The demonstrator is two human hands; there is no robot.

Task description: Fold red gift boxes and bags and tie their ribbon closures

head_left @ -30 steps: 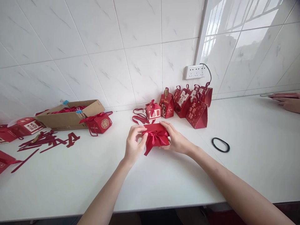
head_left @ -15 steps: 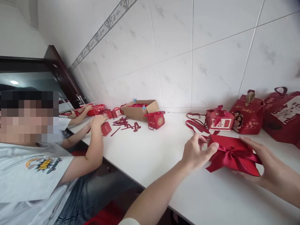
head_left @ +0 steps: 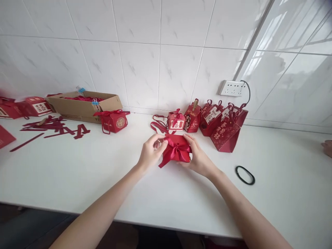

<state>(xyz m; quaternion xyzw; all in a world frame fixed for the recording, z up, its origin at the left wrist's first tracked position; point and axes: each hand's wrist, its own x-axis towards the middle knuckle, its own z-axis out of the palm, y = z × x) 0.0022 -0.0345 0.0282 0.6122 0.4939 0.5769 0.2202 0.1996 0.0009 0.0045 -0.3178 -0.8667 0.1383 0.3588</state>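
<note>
Your left hand (head_left: 151,152) has thumb and forefinger brought together at the left side of the ribbon bow (head_left: 176,150); they appear to pinch its left loop, though the exact contact is too small to confirm. Your right hand (head_left: 199,157) is curved around the right side of the red box (head_left: 177,138), digits spread to its far and near edges. The box is between your two hands, in front of you at the white table (head_left: 98,169); whether its underside touches the surface cannot be told.

Assessment: the step in hand appears to be dressing the bow, which is already knotted. The next move calls for steady support from your right hand and a light pull from your left, as a hard tug could loosen the knot.

Just beyond the box is a small labelled box (head_left: 176,121), with loose ribbon (head_left: 158,127) at its left. Peaked boxes (head_left: 225,135) are grouped to the right, and a black band (head_left: 245,175) lies nearer you. Further left are a medallion box (head_left: 114,121), ribbon strips (head_left: 58,128) and a cardboard carton (head_left: 77,111).
</note>
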